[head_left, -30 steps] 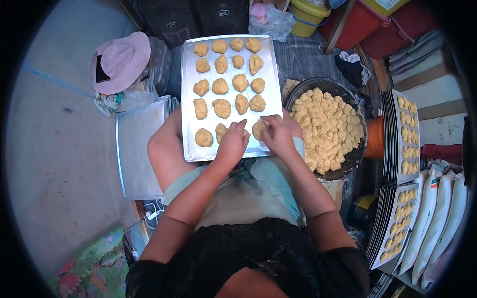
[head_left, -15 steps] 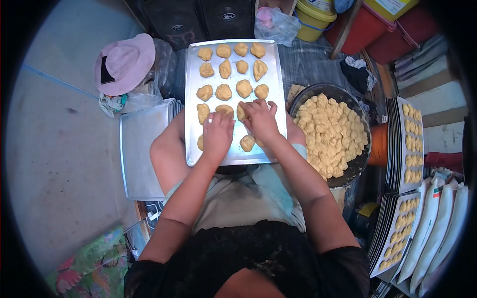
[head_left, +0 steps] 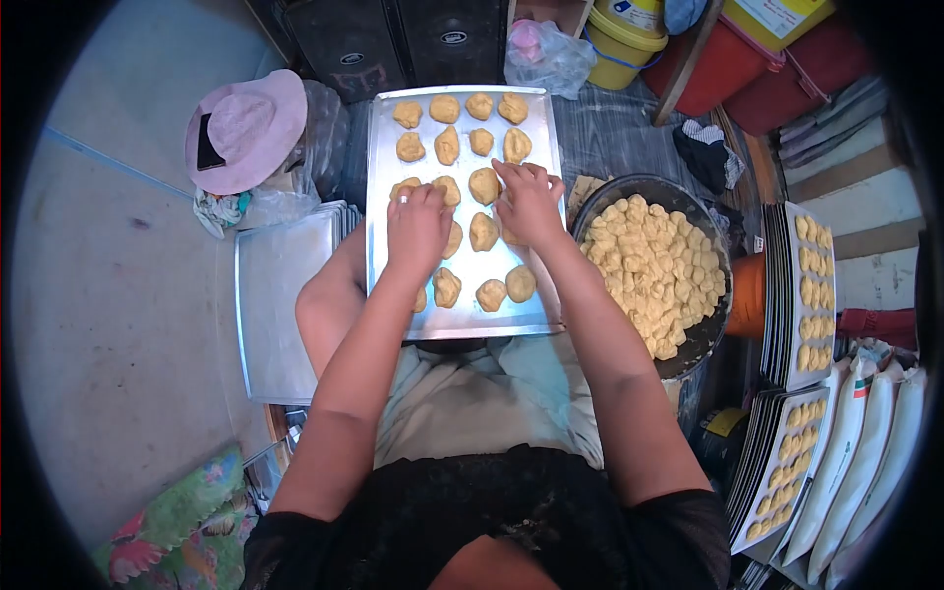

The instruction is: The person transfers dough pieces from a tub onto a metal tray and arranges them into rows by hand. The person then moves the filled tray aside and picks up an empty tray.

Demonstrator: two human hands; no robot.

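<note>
A metal tray (head_left: 472,320) rests across my lap with rows of yellow dough balls on it. My left hand (head_left: 417,224) is over the tray's left side, its fingertips at two dough balls in the third row, partly covering them. My right hand (head_left: 529,205) reaches over the right side, fingers spread, beside a dough ball (head_left: 484,186) and hiding others beneath it. Both hands have their fingers apart and pointing away from me. To the right stands a large dark round basin (head_left: 706,332) heaped with dough pieces (head_left: 654,265).
Empty trays (head_left: 285,305) are stacked at the left, below a pink hat (head_left: 246,128). Two stacks of trays with dough (head_left: 811,285) stand at the right, near white sacks (head_left: 846,462). Yellow and red buckets (head_left: 619,54) and dark speakers (head_left: 452,39) are at the back.
Both hands have moved up the tray, from the front row to the third row. The front-row dough balls now show more fully. The view has shifted slightly.
</note>
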